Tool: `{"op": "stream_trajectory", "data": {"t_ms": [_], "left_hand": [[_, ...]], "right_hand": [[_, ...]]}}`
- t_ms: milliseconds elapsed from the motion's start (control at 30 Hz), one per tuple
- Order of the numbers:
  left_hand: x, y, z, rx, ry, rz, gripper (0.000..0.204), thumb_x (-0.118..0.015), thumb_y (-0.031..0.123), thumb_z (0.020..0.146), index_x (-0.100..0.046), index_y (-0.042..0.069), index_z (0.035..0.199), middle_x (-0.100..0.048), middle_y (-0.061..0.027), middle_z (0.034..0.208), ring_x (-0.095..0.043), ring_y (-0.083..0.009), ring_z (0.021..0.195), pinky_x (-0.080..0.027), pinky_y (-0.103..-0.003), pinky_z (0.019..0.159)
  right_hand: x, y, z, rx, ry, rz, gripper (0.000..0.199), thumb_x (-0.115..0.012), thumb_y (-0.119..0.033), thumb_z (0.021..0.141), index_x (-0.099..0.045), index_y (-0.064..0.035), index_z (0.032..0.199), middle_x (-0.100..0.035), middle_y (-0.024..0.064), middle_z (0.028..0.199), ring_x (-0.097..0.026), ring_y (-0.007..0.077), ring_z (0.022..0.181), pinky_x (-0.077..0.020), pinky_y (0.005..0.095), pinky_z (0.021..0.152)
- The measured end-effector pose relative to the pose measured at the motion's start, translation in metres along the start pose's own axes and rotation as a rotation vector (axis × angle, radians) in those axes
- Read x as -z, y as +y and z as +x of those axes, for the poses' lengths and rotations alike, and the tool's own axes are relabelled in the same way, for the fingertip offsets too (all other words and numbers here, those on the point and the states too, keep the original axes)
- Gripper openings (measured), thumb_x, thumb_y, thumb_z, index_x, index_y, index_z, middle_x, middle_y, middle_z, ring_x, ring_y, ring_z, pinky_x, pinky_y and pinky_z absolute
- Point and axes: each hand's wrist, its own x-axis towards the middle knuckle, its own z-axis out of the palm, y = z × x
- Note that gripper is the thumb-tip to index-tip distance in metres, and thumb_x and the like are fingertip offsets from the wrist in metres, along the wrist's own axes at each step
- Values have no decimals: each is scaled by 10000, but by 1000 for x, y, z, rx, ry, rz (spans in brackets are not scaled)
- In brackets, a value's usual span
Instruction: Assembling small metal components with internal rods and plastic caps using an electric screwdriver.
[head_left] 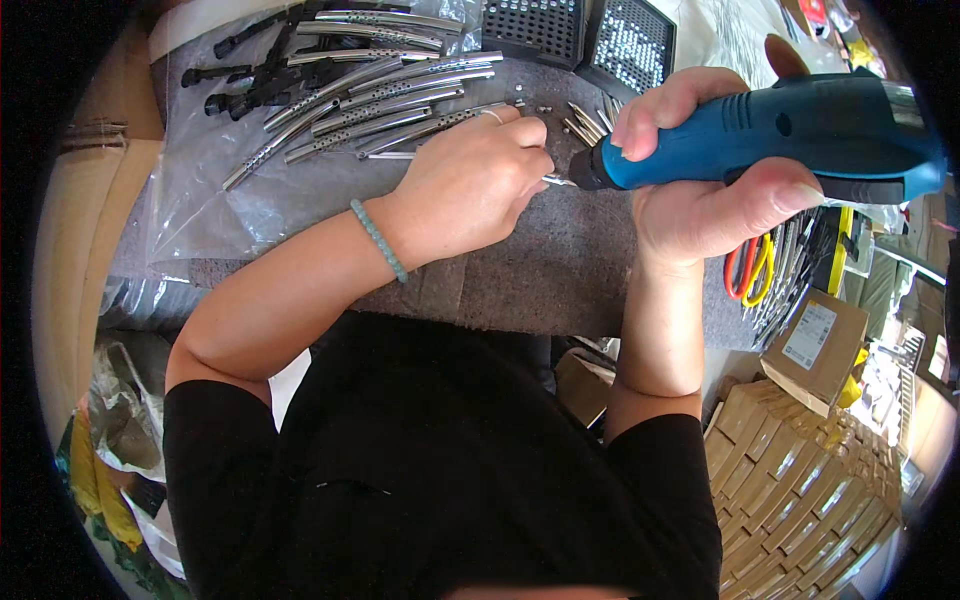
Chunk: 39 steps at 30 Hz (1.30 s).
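Note:
My right hand (700, 190) is wrapped round a blue cordless power screwdriver (790, 125), held level with its dark nose (590, 168) pointing left. Just off that nose, my left hand (475, 175) is closed in a pinch over the grey work mat (560, 260). A small silver metal piece (558, 180) shows at its fingertips; the rest of it is hidden by the fingers. Beyond the left hand, several curved, perforated chrome tubes (400, 105) lie on clear plastic. One tube (430, 130) runs close behind the knuckles.
Black plastic parts (265, 90) lie at the far left. Two black perforated trays (535, 30) stand at the back, one filled with small shiny pieces (630, 50). Red and yellow-handled tools (760, 270) lie right, above a small carton (815, 345) and stacked brown boxes (800, 480).

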Motion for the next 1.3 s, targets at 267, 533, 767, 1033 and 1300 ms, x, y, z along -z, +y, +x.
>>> {"op": "stream_trajectory", "data": {"t_ms": [267,533,767,1033,1300], "left_hand": [[0,-1,3,-8,-5,1,120,-662,72,722,-624,24,826,-543,-83,828,-536,-284,809,-461,-371,710],[-4,-3,5,-49,12,25,91,-658,95,717,-599,43,762,-517,-90,786,-545,-287,824,-470,-381,736],[3,2,0,-148,-7,197,98,-596,101,731,-602,29,797,-535,-85,824,-550,-257,850,-473,-345,764],[67,46,-39,-94,4,479,150,-540,128,732,-594,55,851,-555,-84,819,-573,-242,803,-500,-344,695],[161,-59,-102,555,219,506,201,-602,207,812,-635,71,956,-605,-89,928,-580,-295,915,-483,-402,750]], "right_hand": [[15,8,-3,-184,-6,12,876,-450,-827,668,-437,-118,1182,-527,87,744,-523,181,531,-453,305,487],[0,0,-9,-107,-29,104,727,-689,-568,715,-436,26,1048,-543,116,684,-529,167,521,-417,251,469],[16,-13,26,-130,-35,91,551,-526,-546,834,-482,-76,1119,-531,105,794,-514,201,613,-437,331,590],[-4,-34,119,67,168,-317,342,-581,-342,883,-528,-12,953,-620,90,793,-622,175,716,-487,292,698],[6,-42,107,657,195,-1155,476,-687,-346,798,-554,22,1068,-603,156,940,-580,269,874,-458,357,789]]}}
